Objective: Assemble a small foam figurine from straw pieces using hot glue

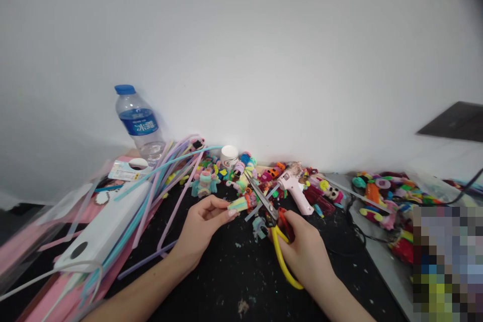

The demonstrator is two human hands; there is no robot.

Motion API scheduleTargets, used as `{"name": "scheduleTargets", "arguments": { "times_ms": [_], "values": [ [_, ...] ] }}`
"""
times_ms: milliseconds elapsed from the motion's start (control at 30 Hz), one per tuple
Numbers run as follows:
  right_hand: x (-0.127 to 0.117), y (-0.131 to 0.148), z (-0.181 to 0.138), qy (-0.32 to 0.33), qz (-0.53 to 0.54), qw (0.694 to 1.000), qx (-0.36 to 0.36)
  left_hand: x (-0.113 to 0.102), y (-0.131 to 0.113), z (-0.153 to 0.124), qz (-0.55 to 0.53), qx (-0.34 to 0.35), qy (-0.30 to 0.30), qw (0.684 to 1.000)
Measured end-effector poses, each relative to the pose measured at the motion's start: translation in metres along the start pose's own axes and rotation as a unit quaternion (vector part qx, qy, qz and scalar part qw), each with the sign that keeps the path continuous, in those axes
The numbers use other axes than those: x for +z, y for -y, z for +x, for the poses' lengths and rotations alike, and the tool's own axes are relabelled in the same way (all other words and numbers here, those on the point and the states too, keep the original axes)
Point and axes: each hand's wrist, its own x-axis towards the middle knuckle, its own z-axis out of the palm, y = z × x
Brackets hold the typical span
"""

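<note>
Between the thumb and fingers of my left hand (199,226) is a small fuzzy yellow-and-green chenille piece (238,205). My right hand (307,251) grips a pair of scissors (279,254) by the yellow handles, one of them standing out below the fingers. The metal blades point up and left, parted slightly, beyond the piece and apart from it. A small blue-grey fuzzy figure (259,228) lies on the black surface between my hands. Just behind the blades rests a pale pink glue gun (298,193).
Several colourful chenille figures line the wall, among them a teal-and-pink one (205,182). A white paper cup (229,156) stands there too. Left are long chenille stems (151,211), a white box (109,221) and a water bottle (139,123). A black cable (354,226) runs at right.
</note>
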Motion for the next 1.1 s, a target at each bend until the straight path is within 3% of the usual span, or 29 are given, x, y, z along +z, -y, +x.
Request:
{"name": "scheduleTargets", "arguments": {
  "times_ms": [67,233,300,533,800,967,1100],
  "values": [
    [0.000,0.001,-0.001,-0.007,0.049,0.999,-0.007,0.002,-0.001,-0.002,0.020,-0.002,0.020,1.000],
    [0.003,0.009,-0.004,0.002,0.120,0.993,-0.006,0.006,-0.003,-0.009,0.054,-0.005,0.167,0.984],
    [0.005,0.010,-0.004,0.007,0.134,0.991,-0.008,0.007,-0.003,-0.011,0.056,-0.007,0.197,0.979],
    [0.006,0.008,0.000,0.022,0.205,0.978,0.035,0.007,-0.005,-0.012,0.062,-0.009,0.186,0.980],
    [0.005,0.011,-0.002,0.016,0.194,0.981,0.001,0.006,-0.002,-0.014,0.082,-0.010,0.224,0.971],
    [0.004,0.004,0.002,-0.017,0.183,0.982,0.038,0.006,-0.001,-0.010,0.054,0.020,0.177,0.983],
    [0.004,0.004,0.002,-0.010,0.166,0.985,0.035,0.006,-0.002,-0.006,0.020,-0.001,0.158,0.987]
  ]
}}
